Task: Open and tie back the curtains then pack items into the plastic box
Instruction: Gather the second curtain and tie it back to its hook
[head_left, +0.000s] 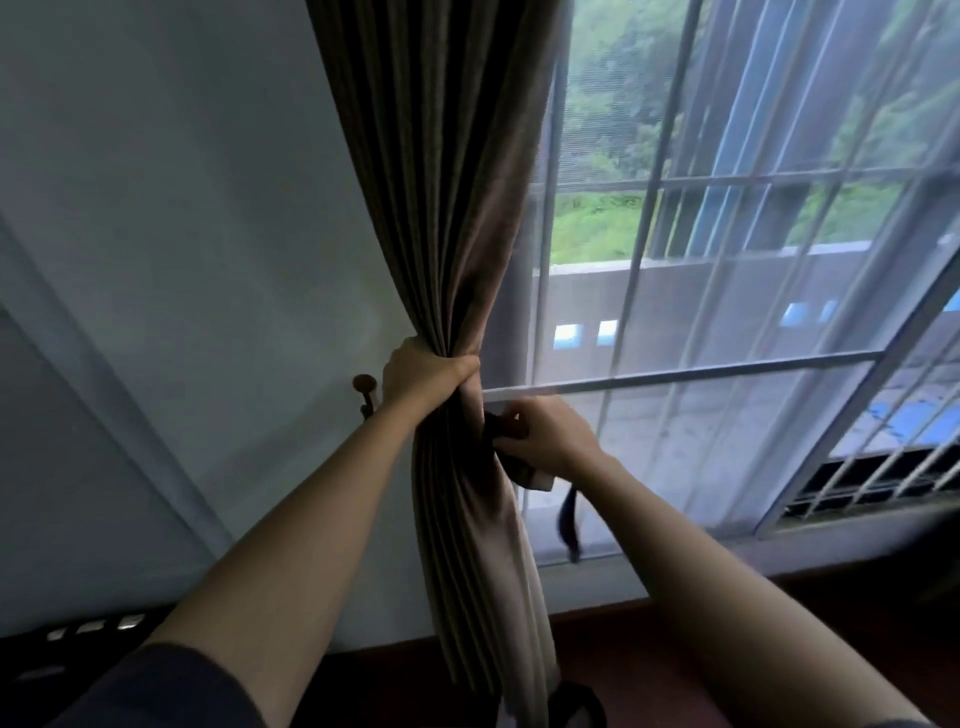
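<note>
A brown pleated curtain (447, 208) hangs gathered at the left side of the window. My left hand (423, 371) grips the bunched curtain at its narrowest point, fingers wrapped round the folds. Just right of the bundle, my right hand (545, 434) pinches a brown fabric tie-back band (524, 470) against the curtain. A dark loop (567, 525) of the band dangles below my right wrist. The plastic box is not in view.
A dark round wall hook (364, 387) sticks out of the pale wall just left of my left hand. A sheer white curtain (727, 312) covers the barred window. Dark red-brown floor (649, 670) lies below; a dark object (78, 639) sits at lower left.
</note>
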